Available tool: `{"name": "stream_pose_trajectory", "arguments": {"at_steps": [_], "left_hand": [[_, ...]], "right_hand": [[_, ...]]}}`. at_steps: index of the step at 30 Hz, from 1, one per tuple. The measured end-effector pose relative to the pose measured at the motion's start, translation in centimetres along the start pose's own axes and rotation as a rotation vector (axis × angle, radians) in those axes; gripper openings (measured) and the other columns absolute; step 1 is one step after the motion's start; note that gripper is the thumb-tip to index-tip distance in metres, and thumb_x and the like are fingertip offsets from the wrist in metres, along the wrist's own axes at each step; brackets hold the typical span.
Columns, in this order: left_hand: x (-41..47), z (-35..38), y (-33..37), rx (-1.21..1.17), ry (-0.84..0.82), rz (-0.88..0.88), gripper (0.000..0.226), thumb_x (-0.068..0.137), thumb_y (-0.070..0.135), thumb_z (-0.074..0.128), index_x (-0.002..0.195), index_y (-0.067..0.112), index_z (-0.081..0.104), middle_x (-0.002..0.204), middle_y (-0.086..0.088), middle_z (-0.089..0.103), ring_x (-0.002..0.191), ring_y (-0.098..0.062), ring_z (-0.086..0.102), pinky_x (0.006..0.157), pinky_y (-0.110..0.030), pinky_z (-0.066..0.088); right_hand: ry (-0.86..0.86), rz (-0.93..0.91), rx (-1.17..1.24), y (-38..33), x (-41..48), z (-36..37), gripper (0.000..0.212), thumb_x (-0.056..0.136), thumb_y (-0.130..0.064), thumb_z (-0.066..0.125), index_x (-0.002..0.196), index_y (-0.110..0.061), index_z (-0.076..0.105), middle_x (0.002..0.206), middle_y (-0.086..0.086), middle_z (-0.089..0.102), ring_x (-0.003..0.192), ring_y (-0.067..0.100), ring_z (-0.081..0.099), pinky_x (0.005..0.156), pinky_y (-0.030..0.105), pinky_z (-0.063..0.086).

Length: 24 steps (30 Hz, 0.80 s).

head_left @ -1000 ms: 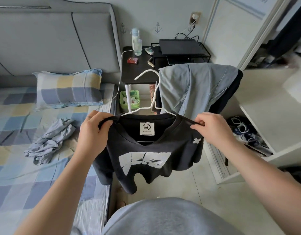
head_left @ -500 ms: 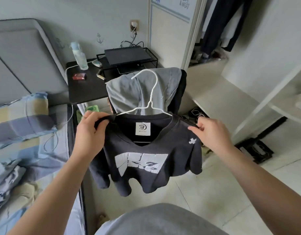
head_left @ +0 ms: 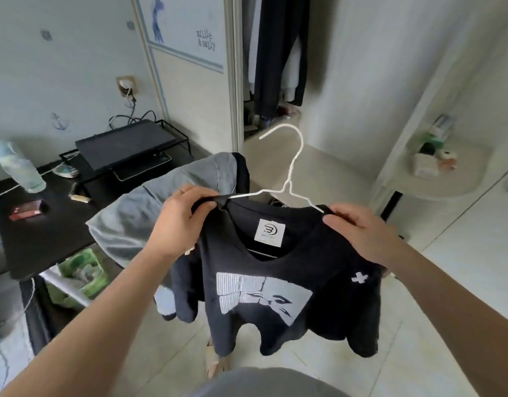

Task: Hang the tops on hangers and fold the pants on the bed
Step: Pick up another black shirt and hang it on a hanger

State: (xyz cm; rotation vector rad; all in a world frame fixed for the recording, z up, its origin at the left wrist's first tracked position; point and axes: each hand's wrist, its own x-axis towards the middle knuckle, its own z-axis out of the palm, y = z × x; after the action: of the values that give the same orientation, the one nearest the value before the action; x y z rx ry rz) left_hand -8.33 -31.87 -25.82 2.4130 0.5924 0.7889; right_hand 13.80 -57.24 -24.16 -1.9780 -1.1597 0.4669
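Fingers [head_left: 189, 194] pinch black tee [head_left: 327, 253], logo label [head_left: 269, 232] showing

Pale tiled floor [head_left: 327, 167], black side table [head_left: 55, 224]

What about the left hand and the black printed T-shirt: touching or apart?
Touching. Head view shows the left hand pinching the black printed T-shirt at its shoulder.

I am standing in a home bedroom: dark garments [head_left: 278, 53] are hanging in an open white wardrobe [head_left: 234, 81], a clear plastic bottle [head_left: 18, 167] is sitting on a black bedside table [head_left: 61, 233], and pale blue bedding [head_left: 3, 368] is showing at my lower left.
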Motion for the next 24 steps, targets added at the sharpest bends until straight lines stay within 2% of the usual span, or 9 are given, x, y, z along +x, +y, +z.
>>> {"name": "stream_pose_trajectory", "arguments": {"at_steps": [2,3,5,7,10,14,18,22,24], "left_hand": [[4.3,1.4,-0.7,-0.021,-0.061,0.059,0.018,0.095,0.011,0.065,0.109,0.018,0.073,0.099,0.002,0.066,0.098,-0.012,0.059,0.09,-0.007,0.036],[6.5,2.3,-1.0,-0.03,-0.085,0.092,0.018,0.095,0.012,0.065,0.109,0.02,0.072,0.1,0.006,0.067,0.1,-0.012,0.06,0.092,-0.01,0.038],[10.8,4.1,-1.1,-0.047,-0.132,0.127,0.022,0.094,0.011,0.065,0.111,0.023,0.071,0.101,0.017,0.064,0.104,-0.013,0.06,0.094,-0.019,0.041],[14.7,5.7,-0.9,-0.076,-0.21,0.1,0.029,0.094,0.014,0.066,0.121,0.024,0.067,0.107,0.015,0.06,0.111,-0.014,0.056,0.095,-0.022,0.038],[20.1,7.7,-0.6,-0.101,-0.37,0.144,0.042,0.094,0.022,0.068,0.134,0.027,0.058,0.128,0.003,0.06,0.123,-0.017,0.052,0.101,-0.025,0.036],[26.0,9.2,-0.5,-0.174,-0.575,0.253,0.039,0.096,0.033,0.063,0.134,0.037,0.055,0.124,0.02,0.055,0.12,-0.001,0.05,0.093,-0.018,0.035],[30.9,10.0,-0.2,-0.268,-0.641,0.316,0.031,0.097,0.034,0.061,0.127,0.041,0.058,0.117,0.033,0.054,0.116,0.008,0.05,0.097,-0.017,0.039],[34.5,10.1,0.2,-0.36,-0.673,0.355,0.025,0.096,0.037,0.061,0.121,0.04,0.062,0.117,0.03,0.061,0.111,0.012,0.054,0.098,-0.019,0.042],[36.4,10.2,0.3,-0.408,-0.682,0.366,0.026,0.095,0.04,0.06,0.12,0.04,0.062,0.116,0.03,0.063,0.11,0.014,0.054,0.097,-0.019,0.042]], "right_hand": [[0.107,0.043,0.032,-0.4,0.7,-1.1,0.044,0.101,-0.019,0.055,0.062,-0.04,0.057,0.052,-0.016,0.043,0.052,0.002,0.04,0.057,0.018,0.031],[0.156,0.077,0.041,-0.5,1.1,-1.7,0.042,0.1,-0.019,0.056,0.062,-0.036,0.057,0.053,-0.014,0.042,0.053,0.003,0.041,0.058,0.021,0.031],[0.245,0.163,0.056,-0.6,1.9,-3.0,0.029,0.1,-0.022,0.057,0.072,-0.02,0.062,0.06,0.007,0.051,0.059,0.015,0.049,0.063,0.03,0.036],[0.351,0.255,0.121,-0.5,2.7,-4.7,0.026,0.099,-0.023,0.058,0.08,-0.008,0.065,0.069,0.018,0.058,0.064,0.022,0.055,0.067,0.034,0.041],[0.504,0.352,0.225,-1.4,4.1,-6.4,0.03,0.099,-0.021,0.059,0.071,-0.01,0.063,0.064,0.005,0.055,0.061,0.017,0.055,0.065,0.029,0.042],[0.688,0.376,0.413,-2.6,7.8,-6.8,0.027,0.099,-0.019,0.059,0.077,-0.009,0.069,0.067,0.005,0.062,0.063,0.015,0.062,0.065,0.026,0.047],[0.808,0.397,0.537,-3.7,13.8,-6.7,0.026,0.1,-0.021,0.057,0.093,0.002,0.068,0.077,0.009,0.067,0.071,0.019,0.067,0.07,0.029,0.054],[0.943,0.402,0.67,-3.9,20.7,-6.9,0.031,0.095,-0.009,0.047,0.078,-0.011,0.072,0.075,0.005,0.069,0.072,0.018,0.069,0.071,0.033,0.055],[0.978,0.374,0.693,-4.1,24.2,-7.2,0.023,0.094,-0.006,0.044,0.09,0.002,0.066,0.077,0.008,0.067,0.073,0.02,0.066,0.07,0.033,0.053]]}}
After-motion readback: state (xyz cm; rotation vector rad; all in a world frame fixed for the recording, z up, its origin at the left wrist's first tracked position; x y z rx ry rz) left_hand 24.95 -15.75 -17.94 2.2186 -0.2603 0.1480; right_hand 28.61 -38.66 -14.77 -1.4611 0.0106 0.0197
